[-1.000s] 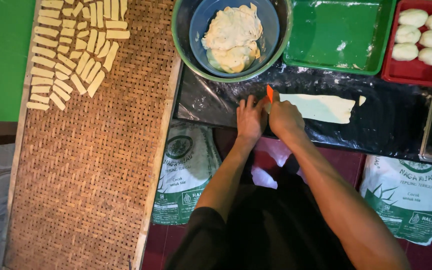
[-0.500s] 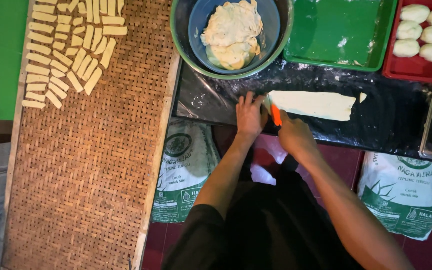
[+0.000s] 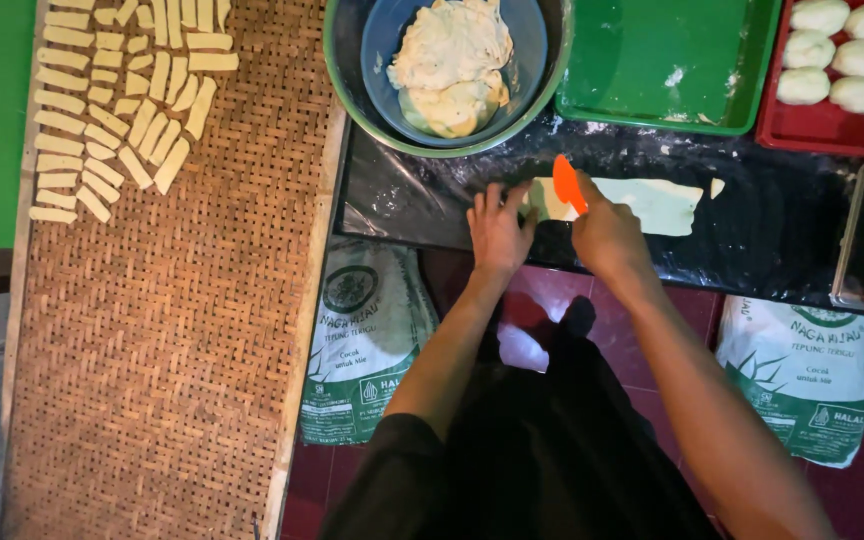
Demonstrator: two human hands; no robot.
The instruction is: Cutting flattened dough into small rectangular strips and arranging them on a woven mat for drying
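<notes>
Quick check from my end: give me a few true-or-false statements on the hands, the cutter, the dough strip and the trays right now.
1. The right hand holds an orange cutter at the left end of the dough strip. True.
2. The left hand is lifting the bowl. False: it lies flat on the black sheet beside the strip.
3. Cut dough sticks lie on the woven mat. True.
4. The green tray is full of dough balls. False: it holds only crumbs; the dough balls sit in the red tray.
5. The bowl holds dough. True.
</notes>
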